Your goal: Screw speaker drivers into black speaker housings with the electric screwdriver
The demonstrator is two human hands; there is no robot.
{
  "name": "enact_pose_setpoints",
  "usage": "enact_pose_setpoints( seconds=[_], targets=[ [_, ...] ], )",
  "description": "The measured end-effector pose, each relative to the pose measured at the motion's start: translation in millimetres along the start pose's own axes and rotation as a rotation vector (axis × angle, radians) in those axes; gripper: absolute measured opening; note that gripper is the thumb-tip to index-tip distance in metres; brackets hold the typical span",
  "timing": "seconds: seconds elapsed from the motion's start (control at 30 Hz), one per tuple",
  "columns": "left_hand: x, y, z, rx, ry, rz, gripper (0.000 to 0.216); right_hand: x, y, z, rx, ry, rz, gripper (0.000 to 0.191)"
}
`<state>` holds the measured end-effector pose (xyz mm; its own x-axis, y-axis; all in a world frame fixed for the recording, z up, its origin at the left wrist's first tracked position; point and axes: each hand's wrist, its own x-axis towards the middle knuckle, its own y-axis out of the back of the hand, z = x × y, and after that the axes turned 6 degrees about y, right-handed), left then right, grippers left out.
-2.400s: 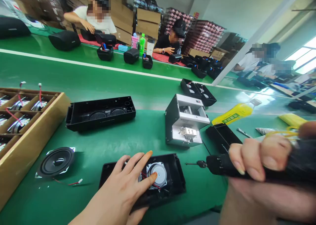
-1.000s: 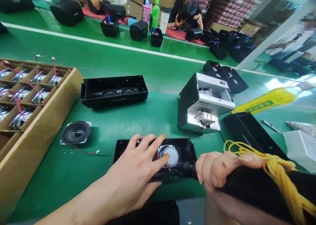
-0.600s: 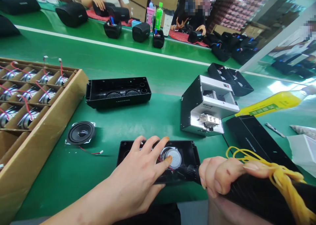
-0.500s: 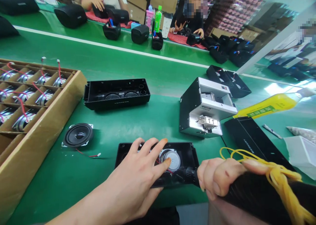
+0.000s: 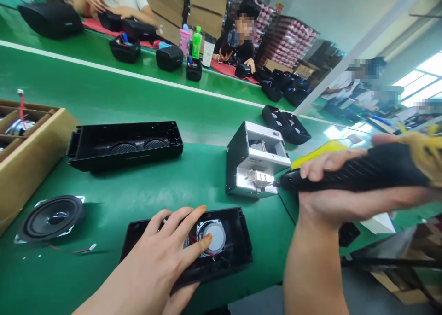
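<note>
The left hand (image 5: 165, 250), fingers spread apart, lies across a black housing (image 5: 231, 255) at lower centre, one fingertip on its metal-backed speaker (image 5: 216, 237). At right, the right hand (image 5: 328, 204) is clamped round a power screwdriver (image 5: 362, 170). Half a second ago its nose was at the housing's right end; now it's up at the silver machine (image 5: 245, 170).
</note>
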<state>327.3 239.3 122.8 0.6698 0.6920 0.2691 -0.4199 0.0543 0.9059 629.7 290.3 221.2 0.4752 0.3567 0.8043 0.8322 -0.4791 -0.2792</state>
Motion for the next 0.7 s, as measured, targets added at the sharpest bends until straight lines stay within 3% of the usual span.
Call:
enact_pose_setpoints(
  seconds=[0.03, 0.13, 0.4, 0.7],
  targets=[
    [-0.1, 0.4, -0.1, 0.013, -0.005, 0.007, 0.053, 0.3, -6.3, 6.1, -0.026, 0.034, 0.015, 0.063],
    [1.4, 4.5, 1.5, 0.042, -0.01, 0.001, 0.053, -3.1, -15.0, 13.3, -0.045, -0.054, 0.017, 0.063],
    [-1.1, -0.3, 1.5, 0.004, 0.025, -0.03, 0.051, -10.0, -19.3, 3.9, -0.02, -0.107, -0.005, 0.063],
    [-3.7, 6.2, 2.4, -0.083, 0.085, -0.14, 0.055, -18.8, -8.4, -10.3, -0.031, -0.123, -0.001, 0.07]
  ],
)
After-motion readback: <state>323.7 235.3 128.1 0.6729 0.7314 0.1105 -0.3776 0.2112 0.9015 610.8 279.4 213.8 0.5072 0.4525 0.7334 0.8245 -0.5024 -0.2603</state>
